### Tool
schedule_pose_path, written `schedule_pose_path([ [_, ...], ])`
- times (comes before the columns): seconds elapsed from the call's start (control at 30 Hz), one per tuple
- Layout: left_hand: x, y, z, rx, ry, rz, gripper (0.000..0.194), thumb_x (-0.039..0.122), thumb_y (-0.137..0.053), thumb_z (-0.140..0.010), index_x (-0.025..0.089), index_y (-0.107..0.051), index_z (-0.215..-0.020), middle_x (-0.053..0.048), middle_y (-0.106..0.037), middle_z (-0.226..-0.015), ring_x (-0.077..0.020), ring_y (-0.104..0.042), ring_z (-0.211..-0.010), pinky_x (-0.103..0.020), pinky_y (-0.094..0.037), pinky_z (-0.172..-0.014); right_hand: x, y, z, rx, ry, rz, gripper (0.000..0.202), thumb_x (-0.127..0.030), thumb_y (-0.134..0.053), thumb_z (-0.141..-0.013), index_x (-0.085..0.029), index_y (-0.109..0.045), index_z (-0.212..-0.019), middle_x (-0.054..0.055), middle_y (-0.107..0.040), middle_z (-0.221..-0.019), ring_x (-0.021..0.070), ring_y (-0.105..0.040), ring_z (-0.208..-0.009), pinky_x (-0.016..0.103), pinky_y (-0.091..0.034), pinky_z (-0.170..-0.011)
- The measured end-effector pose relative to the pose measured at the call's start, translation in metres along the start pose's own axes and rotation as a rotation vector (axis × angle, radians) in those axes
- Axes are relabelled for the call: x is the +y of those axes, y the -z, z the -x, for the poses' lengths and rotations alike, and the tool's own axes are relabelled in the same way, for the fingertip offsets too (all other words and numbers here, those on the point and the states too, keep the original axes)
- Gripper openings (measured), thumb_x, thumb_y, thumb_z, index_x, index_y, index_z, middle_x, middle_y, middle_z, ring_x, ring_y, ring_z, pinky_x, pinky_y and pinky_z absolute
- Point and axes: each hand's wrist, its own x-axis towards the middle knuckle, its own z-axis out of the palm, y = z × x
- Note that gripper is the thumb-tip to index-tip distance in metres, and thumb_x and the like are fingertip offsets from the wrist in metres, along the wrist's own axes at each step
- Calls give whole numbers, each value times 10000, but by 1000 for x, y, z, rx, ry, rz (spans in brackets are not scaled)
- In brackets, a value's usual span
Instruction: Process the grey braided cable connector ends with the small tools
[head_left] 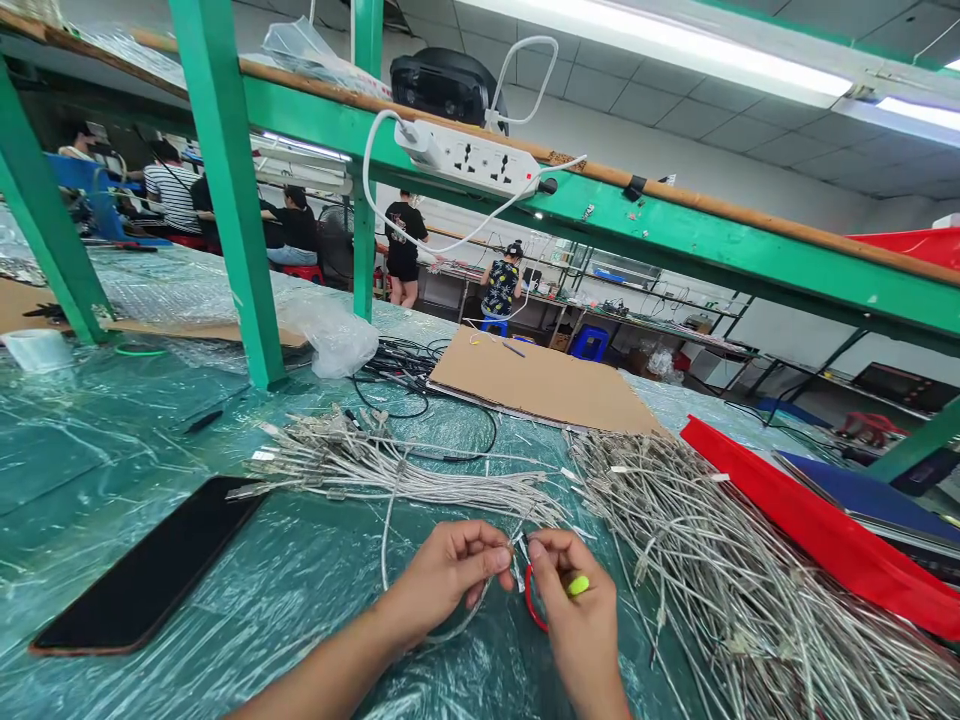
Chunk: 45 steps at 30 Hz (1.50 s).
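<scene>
My left hand is closed in a pinch on a thin grey cable, close to its end, and the cable loops down below the wrist. Facing it, my right hand is also closed, its thumb and forefinger at a small white tag or tip between the hands. A tool with a red loop and a yellow-green handle end is tucked in that hand; its working end is hidden. Just beyond lies a bundle of grey cables with connectors at its left end.
A large heap of cables lies at right beside a red tray edge. A phone rests at left. Cardboard and black cables lie behind. A green shelf frame carries a power strip. People sit and stand farther back.
</scene>
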Motion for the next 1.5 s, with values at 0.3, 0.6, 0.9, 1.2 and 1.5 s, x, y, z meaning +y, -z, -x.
schedule_pose_path([
  [0.3, -2, -2, 0, 54, -28, -140, 394, 503, -704, -751, 120, -661, -833, -20, -652, -656, -90, -451, -488, -204, -304, -465, 14, -1, 0, -63, 143, 198, 275, -379, -658, -811, -204, -729, -1010, -46, -424, -577, 110, -393, -501, 220, -332, -491],
  [0.6, -9, -1, 0, 62, -83, -256, 261, 380, -644, -828, 120, -661, -830, -28, -647, -706, -149, -543, -662, -248, -391, -629, 11, 5, -7, -125, 266, 314, 171, -333, -655, -810, -216, -739, -902, -31, -503, -542, 126, -432, -475, 235, -350, -499],
  [0.9, -3, -1, -1, 48, -2, -147, 376, 475, -668, -778, 109, -636, -861, -19, -645, -661, -80, -403, -466, -206, -308, -456, 8, 4, -4, -173, 136, 240, 229, -401, -617, -847, -184, -657, -788, -32, -500, -579, 119, -430, -527, 219, -341, -519],
  [1.2, 0, 2, -2, 24, 5, -26, 373, 464, -691, -755, 106, -646, -849, -29, -672, -642, -63, -390, -416, -189, -311, -426, 11, 6, -9, -188, -59, 44, 345, -502, -617, -831, -161, -618, -778, -45, -450, -566, 99, -357, -513, 210, -297, -494],
  [1.5, 2, 1, 1, -5, 3, 13, 354, 454, -670, -803, 104, -670, -857, -46, -684, -677, -57, -386, -432, -181, -289, -439, 17, 12, -16, 58, -214, -148, 437, -566, -692, -741, -163, -610, -890, -54, -439, -552, 78, -306, -458, 196, -213, -426],
])
